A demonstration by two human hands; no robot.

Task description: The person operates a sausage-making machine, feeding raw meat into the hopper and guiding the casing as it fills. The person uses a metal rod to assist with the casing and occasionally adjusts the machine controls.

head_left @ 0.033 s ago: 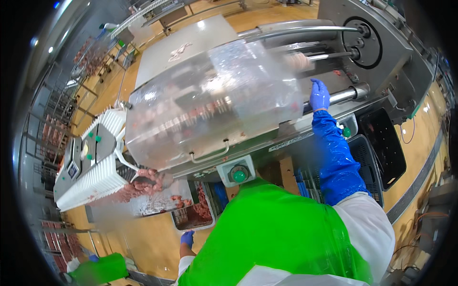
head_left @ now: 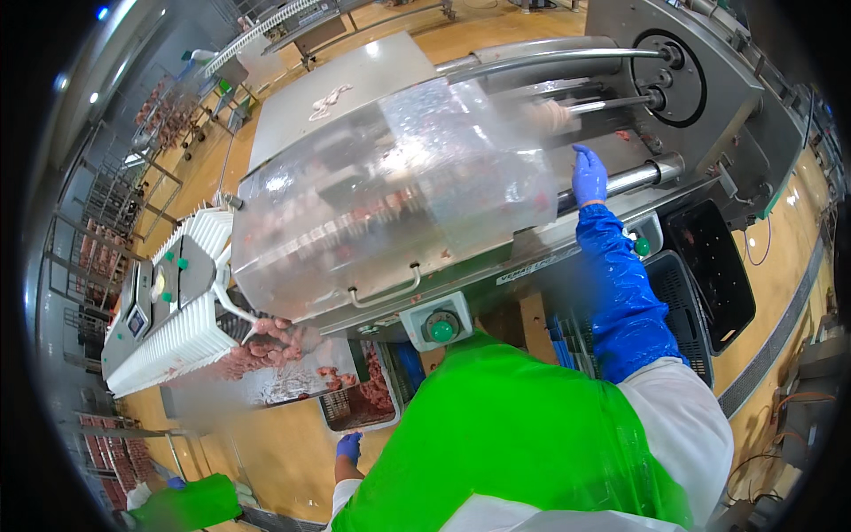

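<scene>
My right hand (head_left: pixel 589 177), in a violet-blue glove and blue sleeve, is raised beside the right end of the machine's clear cover (head_left: pixel 310 253). Its fingers are stretched out, with nothing seen in them, close to a thick metal bar (head_left: pixel 634 180). Beyond it, a pale, blurred gathered roll (head_left: pixel 551 117) sits on a thin rod. Rows of pinkish pieces show hazily through the cover. Low down by my left side is my left hand (head_left: pixel 349 448), also gloved, below a crate of red meat (head_left: pixel 379 390). How its fingers are set is too small to make out.
Pink sausages (head_left: pixel 270 341) lie by a white-slatted conveyor (head_left: pixel 177 341) at left. A green-knobbed control box (head_left: pixel 438 323) juts from the machine's front. Black crates (head_left: pixel 709 266) stand at right. Another person in a green apron (head_left: pixel 191 501) is at lower left.
The view has shifted very slightly. My right hand appears a few pixels further left, still by the cover's end; my left hand stays low.
</scene>
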